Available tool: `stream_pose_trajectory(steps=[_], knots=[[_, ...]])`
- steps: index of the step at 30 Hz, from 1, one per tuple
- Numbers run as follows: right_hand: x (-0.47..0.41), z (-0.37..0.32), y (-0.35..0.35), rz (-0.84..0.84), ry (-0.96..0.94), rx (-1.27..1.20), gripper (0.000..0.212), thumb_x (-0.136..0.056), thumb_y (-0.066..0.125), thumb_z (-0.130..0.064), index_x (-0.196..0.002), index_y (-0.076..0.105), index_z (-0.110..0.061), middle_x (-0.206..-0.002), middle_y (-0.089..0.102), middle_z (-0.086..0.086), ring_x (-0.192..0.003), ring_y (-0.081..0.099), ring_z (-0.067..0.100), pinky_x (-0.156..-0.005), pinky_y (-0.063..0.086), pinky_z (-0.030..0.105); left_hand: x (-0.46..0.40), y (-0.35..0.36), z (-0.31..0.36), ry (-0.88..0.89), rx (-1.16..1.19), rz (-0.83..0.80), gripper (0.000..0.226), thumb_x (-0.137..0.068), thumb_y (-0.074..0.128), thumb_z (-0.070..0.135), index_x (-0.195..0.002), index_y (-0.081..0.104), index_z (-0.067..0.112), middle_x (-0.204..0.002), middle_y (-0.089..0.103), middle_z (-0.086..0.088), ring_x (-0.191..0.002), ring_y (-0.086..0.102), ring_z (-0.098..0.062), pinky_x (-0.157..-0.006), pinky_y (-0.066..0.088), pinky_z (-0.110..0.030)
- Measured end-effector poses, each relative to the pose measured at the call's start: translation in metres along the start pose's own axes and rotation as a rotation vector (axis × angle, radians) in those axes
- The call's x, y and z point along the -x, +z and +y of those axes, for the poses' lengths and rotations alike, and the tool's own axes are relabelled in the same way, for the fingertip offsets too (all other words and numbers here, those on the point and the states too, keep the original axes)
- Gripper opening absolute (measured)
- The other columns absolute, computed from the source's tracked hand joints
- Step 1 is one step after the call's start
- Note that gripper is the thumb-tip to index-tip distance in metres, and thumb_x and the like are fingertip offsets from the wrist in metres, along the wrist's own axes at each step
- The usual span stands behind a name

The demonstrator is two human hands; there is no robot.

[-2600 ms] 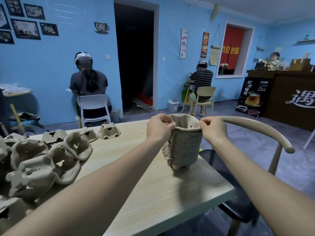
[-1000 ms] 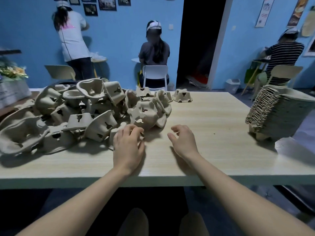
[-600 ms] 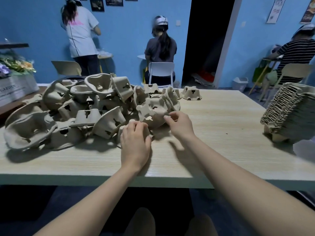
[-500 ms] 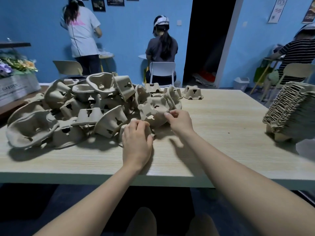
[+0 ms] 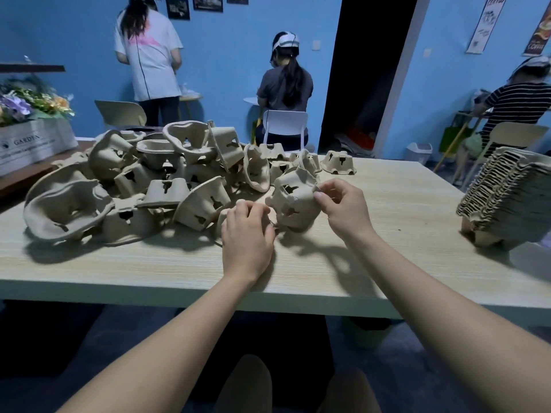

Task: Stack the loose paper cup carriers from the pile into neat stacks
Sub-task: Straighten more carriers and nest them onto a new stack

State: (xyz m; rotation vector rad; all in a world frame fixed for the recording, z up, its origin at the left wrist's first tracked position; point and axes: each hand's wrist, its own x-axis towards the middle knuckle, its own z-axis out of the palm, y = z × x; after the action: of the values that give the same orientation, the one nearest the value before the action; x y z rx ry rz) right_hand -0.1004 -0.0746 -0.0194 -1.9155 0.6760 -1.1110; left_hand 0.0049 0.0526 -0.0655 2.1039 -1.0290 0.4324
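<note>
Right hand: fingers pinch the upper rim of one paper cup carrier, thumb and forefinger closed on the pulp edge; the carrier sits tilted, its lower edge on or just above the worktop, at the near right edge of the pile. Left hand: palm down, fingers curled over a second carrier that is mostly hidden beneath it; whether the fingers actually grip it cannot be told. The two hands are close together, the left just beside and lower than the held carrier. Pile: loose carriers heaped in mixed orientations, some upside down with slotted bases showing, some on their sides, spread across the left half of the worktop. One single carrier stands apart at the far edge, upside down. Finished stack: many nested carriers, leaning, at the right end of the worktop, well apart from the pile. Surroundings: a crate of flowers at far left; three other people face away against a blue wall.
</note>
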Motion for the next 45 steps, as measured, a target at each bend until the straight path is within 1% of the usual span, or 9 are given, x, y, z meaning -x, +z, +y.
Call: stream_pose_trajectory(steps=[8,13,20,23,28,31,36,42,45], knots=[[0.016,-0.016,-0.029,-0.056,-0.054,-0.061,0.014,-0.085,0.061,0.002,-0.083,0.064,-0.012,-0.073,0.061,-0.004,-0.067,0.054,0.003,-0.068,0.045,0.016,-0.006,-0.007,0.008,0.035,0.026,-0.01,0.029,-0.091,0.053,0.032,-0.118,0.056,0.019,-0.119,0.05,-0.002,-0.115,0.043,-0.021,-0.101,0.028,-0.034],[0.016,-0.029,-0.039,-0.066,-0.115,-0.079,0.014,-0.085,0.061,0.002,-0.083,0.064,-0.012,-0.076,0.063,0.001,-0.067,0.055,0.0,-0.068,0.045,0.013,-0.028,-0.037,0.047,0.123,0.457,-0.038,0.012,-0.093,0.053,0.024,-0.094,0.06,0.014,-0.086,0.061,0.0,-0.079,0.055,-0.015,-0.075,0.045,-0.031],[0.014,-0.05,-0.041,-0.14,-0.324,0.083,0.008,-0.082,0.066,-0.002,-0.085,0.071,-0.008,-0.078,0.066,-0.001,-0.069,0.056,0.005,-0.069,0.046,0.015,-0.059,-0.059,0.083,-0.237,0.706,-0.33,0.036,-0.089,0.058,0.042,-0.071,0.062,0.011,-0.057,0.056,0.001,-0.052,0.05,-0.015,-0.054,0.04,-0.027],[0.013,-0.057,-0.045,-0.154,-0.37,0.099,0.009,-0.081,0.067,0.001,-0.087,0.071,-0.004,-0.08,0.067,0.003,-0.07,0.057,0.004,-0.07,0.046,0.015,-0.062,-0.064,0.093,-0.306,0.745,-0.37,0.023,-0.082,0.065,0.028,-0.066,0.062,0.011,-0.053,0.054,0.001,-0.047,0.049,-0.014,-0.048,0.037,-0.022],[0.008,-0.057,-0.062,-0.209,-0.3,0.048,0.006,-0.084,0.067,-0.01,-0.087,0.072,-0.007,-0.076,0.066,-0.003,-0.069,0.063,0.016,-0.066,0.056,0.039,-0.064,-0.068,0.105,-0.297,0.762,-0.365,0.028,-0.079,0.058,0.005,-0.051,0.057,0.01,-0.042,0.049,0.003,-0.035,0.042,-0.005,-0.035,0.029,-0.013],[-0.002,-0.049,-0.079,-0.065,-0.242,0.088,0.009,-0.087,0.065,-0.015,-0.09,0.072,-0.009,-0.084,0.065,0.003,-0.076,0.063,0.024,-0.075,0.054,0.044,-0.067,-0.065,0.112,-0.301,0.83,-0.347,0.027,-0.08,0.056,0.001,-0.054,0.057,0.007,-0.045,0.049,0.0,-0.029,0.038,-0.002,-0.031,0.026,-0.009],[-0.022,-0.03,-0.112,0.147,0.016,0.273,0.028,-0.09,0.059,-0.028,-0.112,0.062,-0.011,-0.11,0.061,0.008,-0.098,0.059,0.021,-0.089,0.049,0.036,-0.075,-0.05,0.139,-0.222,0.88,-0.393,0.014,-0.08,0.058,0.005,-0.066,0.06,0.006,-0.056,0.053,-0.002,-0.045,0.042,-0.009,-0.039,0.029,-0.015],[-0.041,-0.022,-0.163,0.297,0.151,0.206,0.015,-0.086,0.063,-0.026,-0.094,0.065,-0.014,-0.094,0.069,0.008,-0.09,0.065,0.028,-0.085,0.053,0.047,-0.089,-0.021,0.188,-0.131,0.978,-0.437,0.021,-0.085,0.056,0.008,-0.063,0.056,0.009,-0.055,0.047,-0.004,-0.04,0.038,-0.009,-0.04,0.03,-0.015],[-0.045,-0.024,-0.194,0.426,0.141,0.301,0.016,-0.087,0.063,-0.024,-0.096,0.067,-0.011,-0.092,0.068,0.006,-0.086,0.064,0.025,-0.082,0.054,0.042,-0.095,-0.005,0.214,-0.079,0.966,-0.414,0.021,-0.091,0.058,0.02,-0.071,0.057,0.013,-0.062,0.055,-0.002,-0.05,0.048,-0.012,-0.042,0.034,-0.019]])
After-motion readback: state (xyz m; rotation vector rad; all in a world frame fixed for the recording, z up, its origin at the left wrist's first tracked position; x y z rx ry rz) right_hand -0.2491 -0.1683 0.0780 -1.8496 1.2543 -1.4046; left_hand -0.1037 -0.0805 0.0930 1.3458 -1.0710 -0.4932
